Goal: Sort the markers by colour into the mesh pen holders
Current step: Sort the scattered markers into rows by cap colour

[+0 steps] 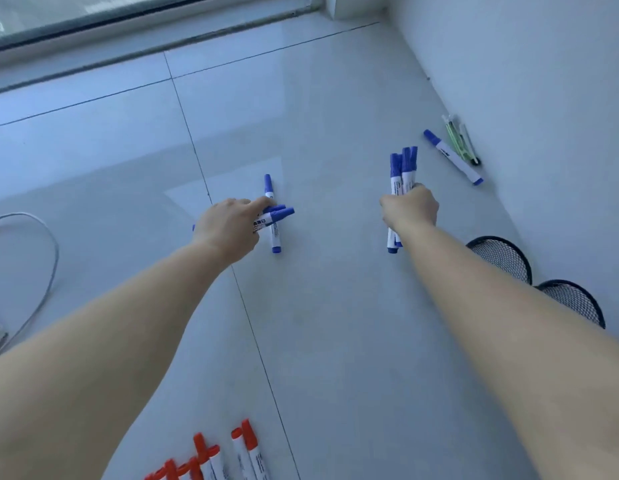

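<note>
Left hand: the left hand [232, 226] is reaching down onto a small heap of blue markers [275, 216] on the floor [318, 323], holding a couple across its fingers while the index finger is touching another; a further one is lying upright beneath them.
Right hand: the right hand [410, 206] is gripping a bundle of blue markers [401, 174] in its fist, caps pointing away, probably so the whole colour can be dropped in together.
Stray blue marker: one blue marker [453, 157] is lying apart near the wall, beside a green-and-white pen-like item [460, 140].
Red markers: the red markers [214, 455] are lying near the person, seemingly waiting their turn.
Mesh pen holders: two black mesh pen holders [502, 256] are standing side by side under the right forearm; what they are holding cannot be told.
Stage: blue gathering is looking nearly finished.
</note>
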The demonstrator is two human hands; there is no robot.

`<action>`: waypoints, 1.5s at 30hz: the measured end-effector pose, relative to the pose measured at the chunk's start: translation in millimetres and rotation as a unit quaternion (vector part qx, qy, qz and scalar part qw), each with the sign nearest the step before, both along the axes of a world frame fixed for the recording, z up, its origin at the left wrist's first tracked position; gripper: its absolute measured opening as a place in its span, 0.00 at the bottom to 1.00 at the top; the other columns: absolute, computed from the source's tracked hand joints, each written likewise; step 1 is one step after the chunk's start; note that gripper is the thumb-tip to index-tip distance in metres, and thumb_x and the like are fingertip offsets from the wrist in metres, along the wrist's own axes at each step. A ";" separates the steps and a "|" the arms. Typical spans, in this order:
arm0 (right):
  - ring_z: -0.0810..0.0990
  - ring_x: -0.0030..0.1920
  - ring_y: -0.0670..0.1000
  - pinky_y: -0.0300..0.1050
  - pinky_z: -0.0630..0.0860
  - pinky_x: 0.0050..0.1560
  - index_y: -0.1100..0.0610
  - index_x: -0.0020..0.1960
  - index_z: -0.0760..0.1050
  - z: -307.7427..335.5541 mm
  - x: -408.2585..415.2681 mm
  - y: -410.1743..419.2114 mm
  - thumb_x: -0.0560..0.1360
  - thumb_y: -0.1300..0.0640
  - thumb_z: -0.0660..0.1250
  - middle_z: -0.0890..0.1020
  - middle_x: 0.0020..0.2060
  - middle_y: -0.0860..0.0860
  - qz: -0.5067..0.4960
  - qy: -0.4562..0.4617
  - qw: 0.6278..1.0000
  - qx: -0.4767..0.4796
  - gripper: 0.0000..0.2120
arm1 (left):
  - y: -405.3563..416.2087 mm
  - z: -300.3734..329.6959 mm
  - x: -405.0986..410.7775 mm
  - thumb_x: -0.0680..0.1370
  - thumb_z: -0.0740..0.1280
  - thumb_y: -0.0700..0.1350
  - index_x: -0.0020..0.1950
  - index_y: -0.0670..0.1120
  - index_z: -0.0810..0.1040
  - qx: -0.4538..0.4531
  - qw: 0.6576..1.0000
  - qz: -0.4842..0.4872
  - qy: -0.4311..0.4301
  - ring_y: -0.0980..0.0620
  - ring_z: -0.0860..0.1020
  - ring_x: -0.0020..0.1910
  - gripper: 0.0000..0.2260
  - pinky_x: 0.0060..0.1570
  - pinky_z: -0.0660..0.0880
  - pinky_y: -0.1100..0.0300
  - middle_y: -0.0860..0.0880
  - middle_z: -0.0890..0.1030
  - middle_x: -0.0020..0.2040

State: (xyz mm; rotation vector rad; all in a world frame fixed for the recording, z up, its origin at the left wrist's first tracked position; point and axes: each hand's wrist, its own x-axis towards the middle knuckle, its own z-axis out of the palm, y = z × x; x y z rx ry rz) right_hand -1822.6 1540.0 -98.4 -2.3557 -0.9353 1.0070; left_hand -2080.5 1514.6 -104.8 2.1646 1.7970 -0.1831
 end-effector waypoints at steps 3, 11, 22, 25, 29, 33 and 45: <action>0.74 0.38 0.53 0.40 0.68 0.35 0.55 0.49 0.69 -0.8 22.8 22.8 0.71 0.62 0.61 0.74 0.42 0.51 -0.009 -0.019 1.000 0.022 0.07 | 13.9 -1.9 15.9 0.73 0.59 0.39 0.62 0.56 0.68 -0.023 0.997 -0.044 0.062 0.48 0.70 0.43 0.20 0.34 0.63 0.57 0.51 0.78 0.49; 0.75 0.39 0.55 0.46 0.74 0.40 0.56 0.53 0.74 -19.4 69.7 55.9 0.71 0.59 0.60 0.75 0.40 0.50 -0.007 -0.104 0.992 0.063 0.11 | 37.9 -8.6 37.7 0.74 0.62 0.43 0.55 0.46 0.71 -0.007 0.996 -0.018 0.085 0.44 0.69 0.38 0.10 0.33 0.59 0.58 0.46 0.78 0.45; 0.78 0.53 0.56 0.45 0.72 0.47 0.57 0.55 0.75 -25.7 72.5 71.9 0.73 0.50 0.64 0.80 0.54 0.53 -0.055 -0.099 0.993 0.034 0.15 | 38.8 -12.8 47.6 0.74 0.65 0.53 0.43 0.47 0.68 -0.072 0.992 0.098 0.035 0.46 0.70 0.34 0.11 0.26 0.57 0.60 0.50 0.68 0.32; 0.77 0.49 0.56 0.45 0.71 0.44 0.57 0.52 0.75 -25.9 58.0 57.0 0.73 0.46 0.65 0.79 0.53 0.55 -0.007 -0.100 0.995 -0.009 0.15 | 21.7 -19.7 50.7 0.73 0.64 0.54 0.38 0.48 0.66 -0.112 0.979 0.171 -0.011 0.48 0.70 0.30 0.13 0.27 0.61 0.60 0.49 0.71 0.32; 0.76 0.47 0.59 0.46 0.68 0.42 0.58 0.54 0.74 -23.0 28.5 26.2 0.73 0.54 0.64 0.74 0.55 0.57 0.103 -0.158 0.981 -0.040 0.12 | -12.5 -28.2 58.0 0.75 0.63 0.56 0.41 0.48 0.67 -0.128 0.962 0.233 -0.062 0.48 0.71 0.32 0.13 0.27 0.62 0.60 0.49 0.72 0.33; 0.72 0.41 0.57 0.45 0.66 0.40 0.57 0.69 0.61 -21.6 -9.7 -18.7 0.73 0.63 0.60 0.75 0.40 0.53 0.222 -0.174 0.959 -0.041 0.25 | -52.2 -27.7 62.3 0.75 0.62 0.55 0.41 0.47 0.66 -0.136 0.952 0.265 -0.069 0.49 0.69 0.31 0.13 0.27 0.61 0.59 0.50 0.70 0.32; 0.70 0.38 0.55 0.44 0.64 0.37 0.54 0.57 0.65 -28.5 -41.7 -210.1 0.70 0.60 0.64 0.78 0.45 0.51 0.258 -0.063 0.964 0.012 0.17 | -197.4 -19.7 91.0 0.76 0.58 0.56 0.46 0.48 0.68 -0.155 0.942 0.294 -0.057 0.48 0.69 0.41 0.12 0.35 0.64 0.58 0.49 0.75 0.47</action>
